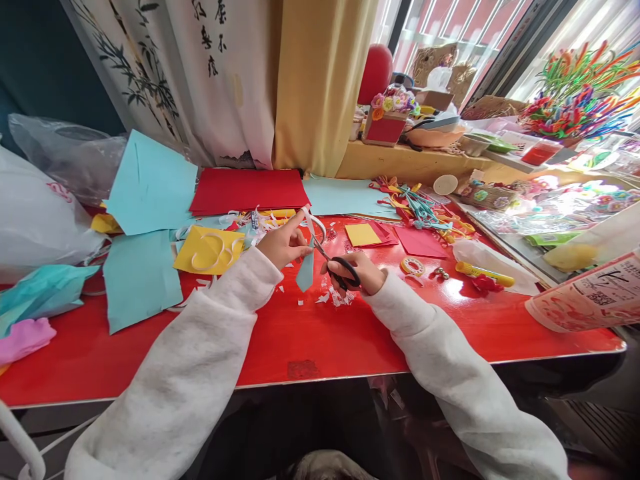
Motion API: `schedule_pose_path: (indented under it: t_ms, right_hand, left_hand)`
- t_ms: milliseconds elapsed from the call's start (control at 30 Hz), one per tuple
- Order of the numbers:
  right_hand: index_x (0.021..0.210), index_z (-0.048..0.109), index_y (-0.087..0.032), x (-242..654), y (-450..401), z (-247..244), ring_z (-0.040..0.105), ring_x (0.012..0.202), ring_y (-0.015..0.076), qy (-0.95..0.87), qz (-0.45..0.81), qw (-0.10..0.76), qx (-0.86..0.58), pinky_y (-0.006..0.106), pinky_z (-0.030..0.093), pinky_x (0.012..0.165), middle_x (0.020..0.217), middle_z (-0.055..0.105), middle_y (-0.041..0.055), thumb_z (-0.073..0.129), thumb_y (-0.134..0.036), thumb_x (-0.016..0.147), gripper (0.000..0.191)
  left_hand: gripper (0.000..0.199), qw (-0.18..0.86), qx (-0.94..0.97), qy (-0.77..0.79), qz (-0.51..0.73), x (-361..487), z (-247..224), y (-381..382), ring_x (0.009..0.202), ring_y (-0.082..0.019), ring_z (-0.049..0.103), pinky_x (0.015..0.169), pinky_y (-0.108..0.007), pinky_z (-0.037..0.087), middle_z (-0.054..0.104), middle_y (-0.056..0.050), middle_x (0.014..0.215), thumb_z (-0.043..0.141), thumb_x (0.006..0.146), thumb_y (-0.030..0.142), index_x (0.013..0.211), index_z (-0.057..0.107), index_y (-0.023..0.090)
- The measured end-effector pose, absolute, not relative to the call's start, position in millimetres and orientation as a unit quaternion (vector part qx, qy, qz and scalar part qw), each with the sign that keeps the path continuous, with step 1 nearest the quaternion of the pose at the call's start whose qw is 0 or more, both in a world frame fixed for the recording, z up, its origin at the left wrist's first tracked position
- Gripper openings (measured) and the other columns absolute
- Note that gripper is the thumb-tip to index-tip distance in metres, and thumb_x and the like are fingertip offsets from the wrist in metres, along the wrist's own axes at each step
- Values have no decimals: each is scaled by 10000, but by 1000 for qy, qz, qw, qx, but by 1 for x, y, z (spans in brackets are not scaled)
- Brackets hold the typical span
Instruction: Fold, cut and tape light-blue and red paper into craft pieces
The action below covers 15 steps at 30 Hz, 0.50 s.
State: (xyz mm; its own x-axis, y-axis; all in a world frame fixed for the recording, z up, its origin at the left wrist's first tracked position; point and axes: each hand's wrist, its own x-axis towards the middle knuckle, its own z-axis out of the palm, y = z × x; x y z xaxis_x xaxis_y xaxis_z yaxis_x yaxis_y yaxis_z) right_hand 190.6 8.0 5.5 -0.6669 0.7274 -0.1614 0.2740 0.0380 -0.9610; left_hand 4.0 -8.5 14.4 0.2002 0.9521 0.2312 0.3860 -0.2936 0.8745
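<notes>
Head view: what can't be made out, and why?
Head view, all:
Left palm: hidden behind the left hand.
Whether scissors touch blue piece: too small.
White bag: cut off by left edge; plastic hides contents.
Cup: cut off by right edge.

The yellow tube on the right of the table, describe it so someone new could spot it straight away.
On the red table, find the big printed cup at the right end. Just left of it, a slim yellow tube lies against a whitish sheet, with a crumpled red scrap on its near side. It's long and rounded, unlike the flat yellow paper further left.
</notes>
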Motion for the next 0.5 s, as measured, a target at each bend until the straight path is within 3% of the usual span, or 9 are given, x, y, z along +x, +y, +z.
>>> schedule_pose_path:
  t_ms: [500]
  right_hand:
    - [685, 537, -104, 192, 14, 0, 465, 365, 79, -694, 599, 214, -338, 202, 318, 366, 482, 492, -3, 560, -474, 624, 375]
  left_hand:
    - [828, 446, 683, 427, 390, 2, 15, -9, 508, -69, 458, 470, -188, 382, 468, 54, 608, 601, 625, 189, 1294, 112, 202]
